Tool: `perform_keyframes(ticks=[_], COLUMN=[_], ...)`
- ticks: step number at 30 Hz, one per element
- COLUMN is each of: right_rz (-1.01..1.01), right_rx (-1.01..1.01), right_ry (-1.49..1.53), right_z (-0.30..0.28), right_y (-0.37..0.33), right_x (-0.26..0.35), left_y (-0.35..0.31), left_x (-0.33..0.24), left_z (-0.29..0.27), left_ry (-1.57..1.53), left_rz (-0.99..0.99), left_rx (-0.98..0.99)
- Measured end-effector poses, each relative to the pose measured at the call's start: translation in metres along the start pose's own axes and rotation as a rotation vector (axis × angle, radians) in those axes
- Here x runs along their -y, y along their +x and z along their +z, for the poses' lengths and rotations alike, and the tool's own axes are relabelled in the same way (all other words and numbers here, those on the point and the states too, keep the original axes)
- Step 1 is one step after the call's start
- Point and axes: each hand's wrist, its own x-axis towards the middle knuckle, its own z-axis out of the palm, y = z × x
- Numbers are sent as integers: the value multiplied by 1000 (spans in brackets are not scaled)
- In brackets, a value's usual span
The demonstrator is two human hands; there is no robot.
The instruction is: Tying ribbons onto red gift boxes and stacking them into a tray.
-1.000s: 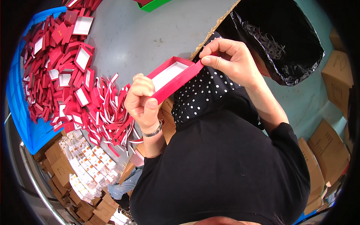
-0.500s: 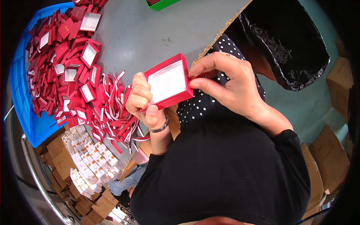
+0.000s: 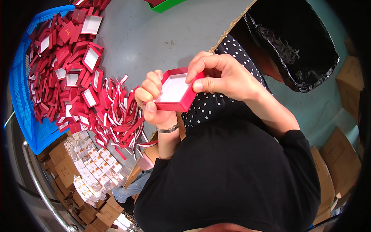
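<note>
A shallow red box (image 3: 174,92) with a white inside is held up above my lap, its hollow side facing me. My left hand (image 3: 152,98) is closed on its left side, the thumb at the lower corner. My right hand (image 3: 222,75) pinches the right wall, with fingertips over the rim and inside, and the thumb outside. To the left lie a bundle of red and white strips (image 3: 123,116) and a heap of similar red boxes (image 3: 63,54).
A blue plastic basket (image 3: 19,92) holds much of the heap on the grey table (image 3: 147,34). A green box (image 3: 166,5) sits at the far edge. A black-lined bin (image 3: 309,42) with paper scraps stands right. White packs (image 3: 96,162) and cartons (image 3: 65,166) are lower left.
The box has tilted, so its lower outer wall shows more. My right fingers have moved from the outer side over the rim into it. My left hand has shifted slightly right.
</note>
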Motion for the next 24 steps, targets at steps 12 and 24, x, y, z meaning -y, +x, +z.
perform_keyframes(ticks=[12,24], right_rz=[249,-437], right_rx=[160,-76], right_ry=[-164,-1203], right_z=[-1,-95], right_y=[25,274], right_x=[36,156], left_y=[5,13], left_x=[11,10], left_z=[-1,-47], left_ry=[-475,-311], left_rz=[-222,-521], left_rx=[-187,-360])
